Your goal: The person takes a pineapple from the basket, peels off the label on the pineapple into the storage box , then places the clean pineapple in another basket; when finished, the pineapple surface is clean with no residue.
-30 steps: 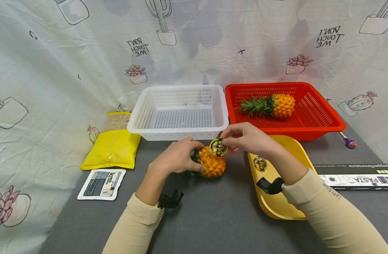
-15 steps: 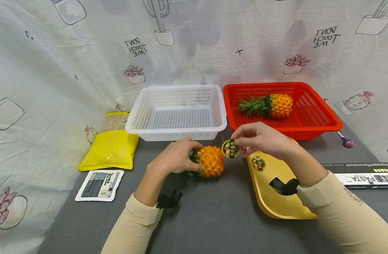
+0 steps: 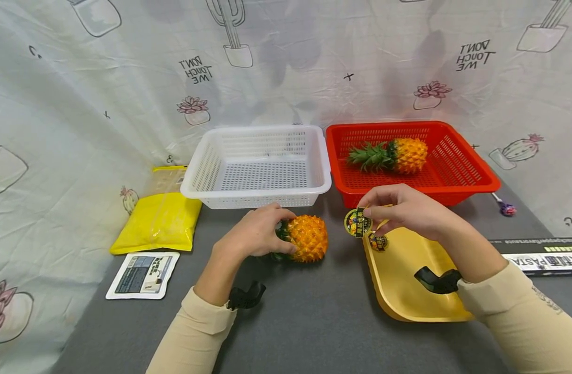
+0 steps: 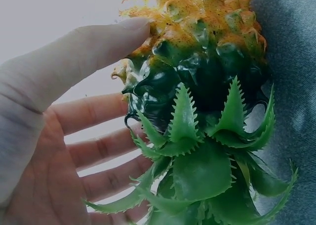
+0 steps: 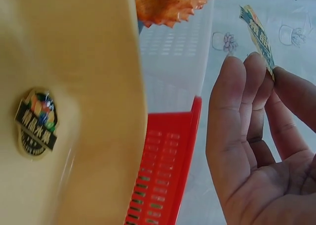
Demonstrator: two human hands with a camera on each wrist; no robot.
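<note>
On the grey table, a small orange pineapple (image 3: 309, 238) lies on its side, its green leaves (image 4: 202, 175) toward the left. My left hand (image 3: 255, 234) holds it where body and crown meet; the thumb (image 4: 98, 49) presses on the skin and the fingers reach around the far side. My right hand (image 3: 407, 210) pinches a round fruit sticker (image 3: 358, 223) between thumb and fingertips, near the left rim of a yellow tray (image 3: 421, 291). Seen edge-on in the right wrist view, the sticker (image 5: 259, 37) stands up from the fingertips. Another sticker (image 3: 378, 242) lies in the tray.
Behind stand a white basket (image 3: 262, 195) and a red basket (image 3: 463, 189) with a second pineapple (image 3: 409, 155) inside. To the left lie a yellow package (image 3: 161, 221) and a white packet (image 3: 143, 275). A lollipop (image 3: 506, 208) and a long pasta box (image 3: 543, 259) are at right.
My right hand has moved right, away from the pineapple and over to the tray's rim, with the sticker in its fingers. The left hand keeps its hold on the pineapple.
</note>
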